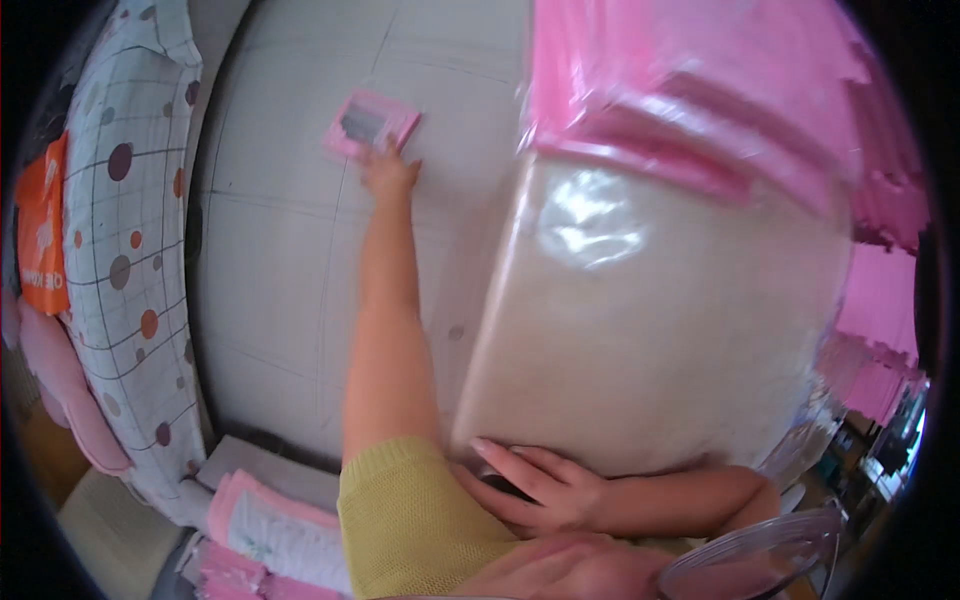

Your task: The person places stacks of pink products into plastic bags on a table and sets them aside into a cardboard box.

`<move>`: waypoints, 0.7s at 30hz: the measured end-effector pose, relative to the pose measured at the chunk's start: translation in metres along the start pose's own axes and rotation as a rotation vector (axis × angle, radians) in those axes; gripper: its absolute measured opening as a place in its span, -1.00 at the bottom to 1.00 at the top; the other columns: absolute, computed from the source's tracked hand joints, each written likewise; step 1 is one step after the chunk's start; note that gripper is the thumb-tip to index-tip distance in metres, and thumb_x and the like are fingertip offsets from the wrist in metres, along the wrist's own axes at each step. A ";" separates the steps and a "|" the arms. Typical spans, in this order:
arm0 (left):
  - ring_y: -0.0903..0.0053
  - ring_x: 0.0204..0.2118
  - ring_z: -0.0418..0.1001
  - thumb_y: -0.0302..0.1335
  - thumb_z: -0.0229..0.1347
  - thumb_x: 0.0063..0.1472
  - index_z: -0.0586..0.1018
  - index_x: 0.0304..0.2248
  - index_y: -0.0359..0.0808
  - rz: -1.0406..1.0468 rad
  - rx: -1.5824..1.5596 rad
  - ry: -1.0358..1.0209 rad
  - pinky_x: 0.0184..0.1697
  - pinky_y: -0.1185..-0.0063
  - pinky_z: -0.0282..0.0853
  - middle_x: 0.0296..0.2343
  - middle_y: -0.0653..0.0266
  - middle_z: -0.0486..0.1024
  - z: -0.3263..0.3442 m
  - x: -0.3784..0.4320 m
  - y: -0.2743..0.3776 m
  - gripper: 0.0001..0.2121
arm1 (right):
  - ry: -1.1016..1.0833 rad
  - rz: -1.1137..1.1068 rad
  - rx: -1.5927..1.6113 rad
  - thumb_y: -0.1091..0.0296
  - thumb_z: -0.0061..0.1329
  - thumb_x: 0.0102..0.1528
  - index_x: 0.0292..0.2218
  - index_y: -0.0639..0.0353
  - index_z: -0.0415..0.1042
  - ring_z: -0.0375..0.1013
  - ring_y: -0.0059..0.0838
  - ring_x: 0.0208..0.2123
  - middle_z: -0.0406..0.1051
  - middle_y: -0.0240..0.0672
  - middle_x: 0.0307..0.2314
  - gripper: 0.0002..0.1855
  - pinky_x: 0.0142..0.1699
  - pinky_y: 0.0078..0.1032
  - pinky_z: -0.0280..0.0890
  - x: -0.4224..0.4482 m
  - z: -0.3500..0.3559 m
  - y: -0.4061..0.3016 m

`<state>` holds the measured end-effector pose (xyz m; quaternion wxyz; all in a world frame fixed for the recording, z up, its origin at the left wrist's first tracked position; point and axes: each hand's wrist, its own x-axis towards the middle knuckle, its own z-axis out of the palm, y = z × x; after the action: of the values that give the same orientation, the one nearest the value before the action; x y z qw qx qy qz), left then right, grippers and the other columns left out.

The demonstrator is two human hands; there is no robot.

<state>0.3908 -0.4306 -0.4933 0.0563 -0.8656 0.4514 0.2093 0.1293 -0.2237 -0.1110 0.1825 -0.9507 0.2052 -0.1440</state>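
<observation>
My left arm stretches down toward the tiled floor. At its end my left hand [388, 172] overlaps the near edge of a flat pink box [375, 120] with a grey, window-like panel. Its fingers are spread, but blur hides whether they grip the box. Beside the front edge of the table [675, 322], covered in clear plastic, lies my right hand [544, 491]. Its fingers are apart, with a dark patch showing between them and nothing seen in its grasp. Pink sheets or bags in clear plastic [675, 120] are piled on the far part of the table.
A white checked cloth with dots [127, 255] covers a surface at left. An orange bag with writing [41, 232] hangs past it. Low at left are a grey ledge [262, 457] and pink-and-white folded packs [285, 532]. More pink material [877, 300] is at right.
</observation>
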 end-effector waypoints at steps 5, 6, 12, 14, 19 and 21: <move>0.17 0.24 -0.22 -0.06 0.08 0.03 -0.01 0.18 0.10 0.189 0.159 0.123 0.12 0.03 -0.06 0.19 0.14 -0.18 0.026 -0.018 -0.046 -0.24 | -0.019 -0.076 -0.091 0.22 -0.31 0.10 -0.17 0.03 0.40 0.34 -0.44 -0.06 0.31 -0.54 -0.10 -0.68 -0.16 -0.59 0.27 0.004 0.001 0.002; 0.18 0.24 -0.22 -0.06 0.05 0.04 0.00 0.18 0.08 0.207 0.160 0.107 0.13 0.04 -0.08 0.19 0.14 -0.16 0.031 -0.031 -0.047 -0.26 | -0.010 -0.076 -0.074 0.22 -0.31 0.10 -0.17 0.03 0.40 0.34 -0.44 -0.06 0.31 -0.54 -0.10 -0.68 -0.16 -0.59 0.27 0.005 0.000 0.000; 0.14 0.13 0.01 -0.10 0.03 0.05 0.19 0.06 -0.25 0.222 -0.308 0.286 0.12 0.12 -0.05 -0.01 0.02 0.17 0.070 -0.115 -0.074 -0.36 | -0.054 -0.073 0.003 0.13 -0.31 0.09 -0.20 0.01 0.37 0.31 -0.42 -0.04 0.31 -0.57 -0.10 -0.68 -0.11 -0.55 0.25 0.006 -0.001 0.006; 0.11 0.09 0.06 -0.03 0.16 -0.10 0.15 0.03 -0.38 -0.325 -0.470 0.361 0.10 0.18 0.03 -0.03 -0.04 0.16 0.064 -0.108 -0.058 -0.19 | -0.056 -0.054 -0.036 0.14 -0.31 0.08 -0.19 0.02 0.37 0.31 -0.41 -0.03 0.31 -0.56 -0.10 -0.67 -0.11 -0.55 0.25 0.005 0.001 0.005; 0.10 0.06 0.08 0.06 0.37 -0.45 0.07 -0.01 -0.49 -0.841 -0.551 0.112 0.04 0.32 0.20 -0.03 -0.12 0.14 0.066 -0.058 -0.068 0.12 | -0.027 -0.073 -0.005 0.18 -0.30 0.06 -0.18 0.07 0.38 0.30 -0.40 -0.02 0.31 -0.53 -0.10 -0.65 -0.12 -0.58 0.26 0.003 -0.001 -0.004; 0.09 0.05 0.13 0.03 0.37 -0.41 0.11 -0.04 -0.52 -0.855 -0.545 0.176 0.03 0.33 0.22 -0.02 -0.13 0.13 0.080 -0.045 -0.089 0.06 | 0.040 -0.088 -0.063 0.21 -0.29 0.05 -0.16 0.08 0.38 0.30 -0.39 -0.02 0.30 -0.50 -0.10 -0.64 -0.13 -0.59 0.26 0.000 0.008 -0.009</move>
<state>0.4151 -0.3216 -0.5552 -0.1292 -0.9704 -0.0111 0.2038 0.1351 -0.2135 -0.1143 0.1418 -0.9611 0.1711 -0.1642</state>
